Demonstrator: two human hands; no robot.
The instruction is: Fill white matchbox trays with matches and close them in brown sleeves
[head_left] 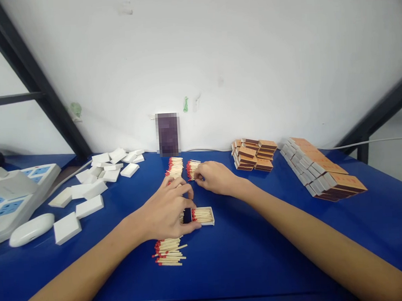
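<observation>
A small white matchbox tray (212, 216) filled with red-headed matches (201, 215) lies flat on the blue tabletop. My left hand (167, 209) arches over the matches beside it, its thumb and a finger gripping the tray's left end. Farther back, my right hand (216, 176) is closed in a pinch at the right side of a small match pile (192, 168); its fingertips are partly hidden. Another match pile (175, 166) sits just left of that one, partly behind my left hand. Nearer me, a loose heap of matches (169, 252) lies below my left wrist.
White empty trays (91, 185) are scattered at the left, near a white computer mouse (32, 230) and a power strip (24, 195). Orange matchboxes (255, 154) stand stacked by the wall, with a longer stack (323, 169) farther right. A blurred dark upright object (168, 134) leans there too.
</observation>
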